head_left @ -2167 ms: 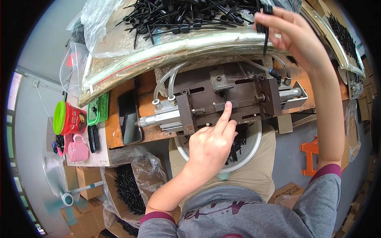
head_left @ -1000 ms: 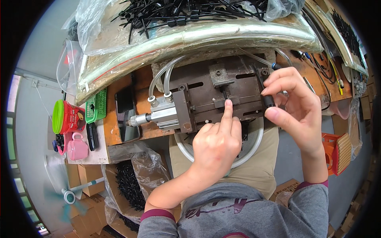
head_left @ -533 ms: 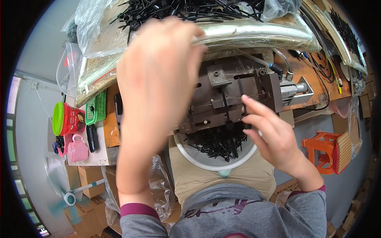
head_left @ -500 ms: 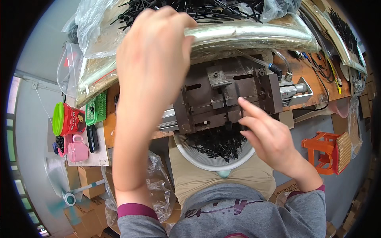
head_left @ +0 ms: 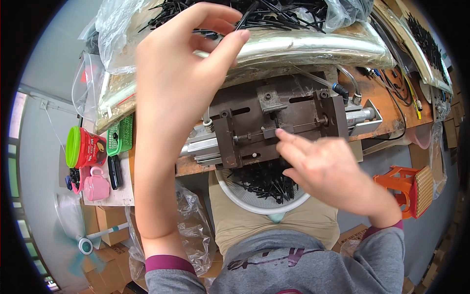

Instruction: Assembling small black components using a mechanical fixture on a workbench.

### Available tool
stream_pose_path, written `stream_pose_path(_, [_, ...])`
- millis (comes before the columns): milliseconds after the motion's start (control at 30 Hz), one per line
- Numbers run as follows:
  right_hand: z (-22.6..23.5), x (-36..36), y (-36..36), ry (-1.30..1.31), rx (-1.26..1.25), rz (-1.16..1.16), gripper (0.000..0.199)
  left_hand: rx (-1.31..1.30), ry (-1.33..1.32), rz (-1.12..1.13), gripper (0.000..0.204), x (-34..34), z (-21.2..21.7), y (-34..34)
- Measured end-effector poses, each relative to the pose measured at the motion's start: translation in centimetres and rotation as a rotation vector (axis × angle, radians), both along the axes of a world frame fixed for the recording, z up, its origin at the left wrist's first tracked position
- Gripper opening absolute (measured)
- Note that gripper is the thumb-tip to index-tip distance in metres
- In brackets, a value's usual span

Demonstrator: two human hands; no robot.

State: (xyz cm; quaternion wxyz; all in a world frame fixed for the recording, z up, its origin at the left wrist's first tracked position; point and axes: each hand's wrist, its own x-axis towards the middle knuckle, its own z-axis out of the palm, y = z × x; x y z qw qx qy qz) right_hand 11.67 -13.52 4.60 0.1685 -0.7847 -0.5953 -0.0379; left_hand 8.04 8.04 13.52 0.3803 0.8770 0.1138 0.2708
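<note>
My left hand (head_left: 181, 54) is raised over the far pile of thin black plastic pieces (head_left: 298, 14). Its thumb and fingers close around one thin black stick-like piece (head_left: 248, 14). At the dark metal fixture (head_left: 298, 108), my right hand (head_left: 325, 161) is closed at another thin black piece (head_left: 276, 120) lying across the small centre block. The index fingertip rests by that block, and the hand hides the piece's lower part. Under the fixture's near edge, a white basket (head_left: 235, 200) on my lap holds many similar black pieces.
Metal cylinders (head_left: 205, 149) flank the fixture, with air hoses (head_left: 355, 78) at the right. On the left stand a red tub (head_left: 93, 149), a green basket (head_left: 126, 134) and a pink cup (head_left: 97, 186). An orange stool (head_left: 399, 183) is at the right, a fan (head_left: 85, 245) lower left.
My left hand has turned, and a black piece now shows at its fingertips. My right hand has moved left and closed over the piece on the fixture.
</note>
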Motion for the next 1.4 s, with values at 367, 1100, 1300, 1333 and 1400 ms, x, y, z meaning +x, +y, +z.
stream_pose_path(367, [9.3,14.2,13.0,-0.164,-0.079,-0.422,0.020,0.244,0.020,-0.174,0.032,-8.8,-9.1,-6.4])
stream_pose_path(1100, [7.7,16.3,11.2,-0.442,0.127,0.037,0.022,0.497,0.085,-0.210,0.029,-6.8,-12.1,-7.2])
stream_pose_path(1300, [3.2,10.6,5.2,-0.515,0.555,0.316,0.027,-0.583,-0.255,-0.083,0.050,-6.3,-8.3,-4.6])
stream_pose_path(1333, [2.4,9.7,4.2,-0.524,0.536,0.356,0.032,-0.674,-0.209,-0.173,0.049,-6.4,-7.8,-4.6])
stream_pose_path(1400, [1.3,7.2,3.5,-0.462,0.529,0.366,0.034,-0.492,-0.161,-0.249,0.040,-6.6,-8.4,-4.6])
